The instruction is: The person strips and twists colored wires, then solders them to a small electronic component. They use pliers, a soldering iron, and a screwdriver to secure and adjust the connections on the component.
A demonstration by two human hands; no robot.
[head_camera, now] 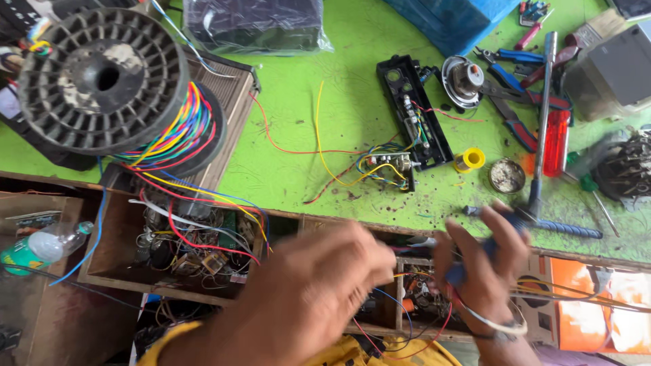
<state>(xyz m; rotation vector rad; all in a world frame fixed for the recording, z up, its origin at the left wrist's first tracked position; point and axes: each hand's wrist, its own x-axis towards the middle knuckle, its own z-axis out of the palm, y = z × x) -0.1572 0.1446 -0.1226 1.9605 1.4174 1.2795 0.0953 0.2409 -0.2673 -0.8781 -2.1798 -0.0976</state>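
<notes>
Looking down, we see our left hand (315, 291), blurred, over an open wooden tray (115, 237) of tangled wires; we cannot tell how its fingers are set. Our right hand (485, 268) closes its fingers around a blue-handled tool (475, 261), just below the edge of the green table (305, 102). A black spool (102, 78) of coloured wire stands upper left, pliers (508, 81) upper right.

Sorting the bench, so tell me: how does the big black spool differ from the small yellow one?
The black spool is far larger than the yellow spool. The black spool carries multicoloured wire and rests on a wooden box; the yellow spool lies directly on the green tabletop. Both show a round flange with a central hole.
</notes>
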